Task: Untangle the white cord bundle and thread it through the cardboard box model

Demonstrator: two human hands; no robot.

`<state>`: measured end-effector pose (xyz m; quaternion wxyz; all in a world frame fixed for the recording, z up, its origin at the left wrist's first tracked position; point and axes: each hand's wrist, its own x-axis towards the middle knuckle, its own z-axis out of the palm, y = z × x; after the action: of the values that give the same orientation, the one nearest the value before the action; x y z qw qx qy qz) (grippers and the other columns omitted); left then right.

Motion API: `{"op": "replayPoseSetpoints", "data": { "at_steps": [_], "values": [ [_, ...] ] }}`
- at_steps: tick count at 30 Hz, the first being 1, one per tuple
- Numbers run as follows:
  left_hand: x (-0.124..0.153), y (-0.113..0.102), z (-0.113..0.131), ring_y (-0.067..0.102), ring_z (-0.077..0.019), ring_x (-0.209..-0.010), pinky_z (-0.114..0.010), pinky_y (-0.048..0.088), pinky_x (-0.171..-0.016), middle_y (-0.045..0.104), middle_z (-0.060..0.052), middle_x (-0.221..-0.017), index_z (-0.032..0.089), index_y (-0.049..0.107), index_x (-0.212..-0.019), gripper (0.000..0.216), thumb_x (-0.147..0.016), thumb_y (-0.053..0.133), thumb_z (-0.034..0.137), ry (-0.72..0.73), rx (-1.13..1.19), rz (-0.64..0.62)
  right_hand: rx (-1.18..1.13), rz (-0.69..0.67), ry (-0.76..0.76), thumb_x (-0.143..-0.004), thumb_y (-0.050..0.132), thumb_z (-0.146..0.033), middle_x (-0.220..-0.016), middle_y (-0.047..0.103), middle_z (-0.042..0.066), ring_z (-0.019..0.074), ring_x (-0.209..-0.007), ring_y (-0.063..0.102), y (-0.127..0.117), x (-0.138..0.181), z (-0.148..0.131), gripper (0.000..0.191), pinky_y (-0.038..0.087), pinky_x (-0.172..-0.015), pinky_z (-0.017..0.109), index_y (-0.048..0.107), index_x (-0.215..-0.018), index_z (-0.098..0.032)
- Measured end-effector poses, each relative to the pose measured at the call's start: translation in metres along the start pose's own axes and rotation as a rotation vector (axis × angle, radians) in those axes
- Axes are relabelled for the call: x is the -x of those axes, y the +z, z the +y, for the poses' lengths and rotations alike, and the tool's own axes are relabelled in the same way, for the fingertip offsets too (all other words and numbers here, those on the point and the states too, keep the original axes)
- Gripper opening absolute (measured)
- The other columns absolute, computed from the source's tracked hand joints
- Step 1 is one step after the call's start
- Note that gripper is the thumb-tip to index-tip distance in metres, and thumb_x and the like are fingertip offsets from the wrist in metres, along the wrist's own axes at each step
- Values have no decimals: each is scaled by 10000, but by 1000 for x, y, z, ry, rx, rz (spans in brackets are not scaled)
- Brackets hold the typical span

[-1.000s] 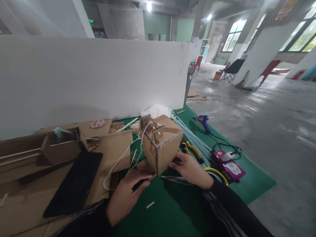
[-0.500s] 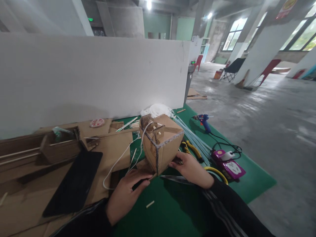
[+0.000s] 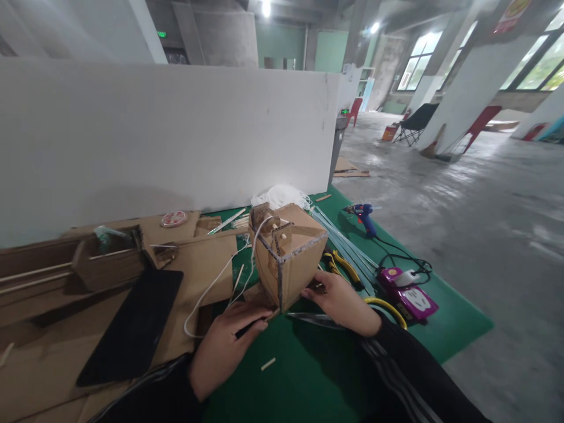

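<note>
A cardboard box (image 3: 302, 267) with taped or glued edges stands on the green mat in front of me, one corner toward me. On its top sit small cardboard brackets with a wooden dowel (image 3: 283, 236) through them, and a white cord (image 3: 207, 286) loops from there down to the left. My left hand (image 3: 231, 338) is closed, thumb and fingers pinching a cardboard flap (image 3: 259, 295) at the box's lower left. My right hand (image 3: 337, 299) grips the lower right side of the box; its fingertips are partly hidden. Scissors (image 3: 315, 319) lie beneath my right hand.
Left lie cardboard sheets (image 3: 211, 267), a black tablet-like slab (image 3: 132, 329) and a long cardboard tray (image 3: 106, 267). Right are yellow-handled pliers (image 3: 346, 267), clear glue sticks (image 3: 341, 241), a blue glue gun (image 3: 363, 218) and a purple power strip (image 3: 408, 299). A short stick (image 3: 268, 364) lies in front.
</note>
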<state>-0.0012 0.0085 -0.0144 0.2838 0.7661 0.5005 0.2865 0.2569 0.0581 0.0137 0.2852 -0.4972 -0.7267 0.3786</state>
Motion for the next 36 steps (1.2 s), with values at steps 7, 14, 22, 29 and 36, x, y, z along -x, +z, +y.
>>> {"op": "replayPoseSetpoints", "data": {
  "at_steps": [7, 14, 22, 29, 36],
  "values": [
    [0, 1, -3, 669, -174, -1031, -279, 539, -921, 748, 55, -1071, 364, 727, -1073, 200, -910, 612, 352, -31, 36, 10, 21, 2, 5, -830, 631, -163, -842, 720, 34, 186, -779, 654, -1, 0, -2, 37, 452, -688, 260, 664, -846, -166],
    [0, 1, -2, 682, -172, -1011, -274, 547, -916, 755, 48, -1049, 351, 739, -1053, 191, -896, 631, 346, -47, 61, 27, 13, -7, 19, -828, 626, -160, -855, 722, 37, 187, -786, 656, -1, 1, -3, 34, 456, -687, 259, 655, -845, -166],
    [0, 1, 0, 692, -199, -997, -314, 557, -912, 752, 0, -1052, 312, 742, -1048, 201, -903, 612, 362, -56, 47, 28, -8, -19, 29, -825, 626, -172, -870, 725, 40, 191, -792, 661, -1, 1, -1, 48, 477, -705, 273, 655, -863, -171],
    [1, -1, 2, 679, -207, -1015, -335, 532, -928, 738, 2, -1066, 312, 716, -1037, 182, -896, 614, 365, -99, 16, 16, -47, -26, 35, -841, 623, -210, -926, 723, 39, 194, -833, 676, 1, 1, 1, 124, 504, -729, 283, 630, -963, -190],
    [1, -3, 4, 654, -211, -1056, -345, 504, -953, 716, 8, -1103, 304, 681, -1061, 194, -881, 623, 349, -129, 11, 3, -56, -18, 48, -835, 646, -248, -980, 709, 54, 205, -858, 664, 2, 2, 4, 235, 509, -742, 305, 622, -1061, -187]
  ]
}}
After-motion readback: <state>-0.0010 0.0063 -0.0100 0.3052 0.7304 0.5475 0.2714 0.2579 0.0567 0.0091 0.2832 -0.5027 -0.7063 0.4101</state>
